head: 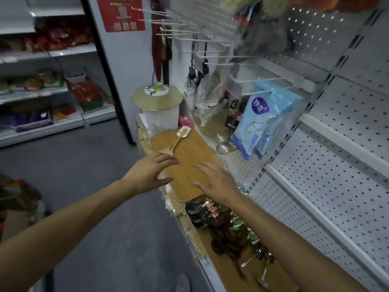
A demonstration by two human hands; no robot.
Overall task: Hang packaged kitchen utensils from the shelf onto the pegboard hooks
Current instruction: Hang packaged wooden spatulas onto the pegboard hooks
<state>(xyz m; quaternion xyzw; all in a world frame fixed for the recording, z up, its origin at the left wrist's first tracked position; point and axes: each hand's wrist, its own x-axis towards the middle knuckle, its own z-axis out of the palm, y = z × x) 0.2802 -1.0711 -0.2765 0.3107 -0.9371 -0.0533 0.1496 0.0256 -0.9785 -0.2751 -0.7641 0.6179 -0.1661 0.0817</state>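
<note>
A wooden spatula [176, 142] with a white and orange label card lies on a wooden board [189, 165] on the shelf. My left hand [149, 171] hovers over the board's left edge, fingers spread, just below the spatula's blade. My right hand [216, 182] is over the board's right side with fingers straight, holding nothing. White pegboard hooks [210, 52] stick out from the pegboard [336, 114] above. Two metal skimmers [224, 144] lie against the pegboard's foot.
Blue packets [265, 119] hang from a hook at the right. A white bin with a gold lid [156, 102] stands at the shelf's far end. Dark packaged utensils [223, 226] crowd the near shelf. Across the grey floor stand stocked shelves [42, 91].
</note>
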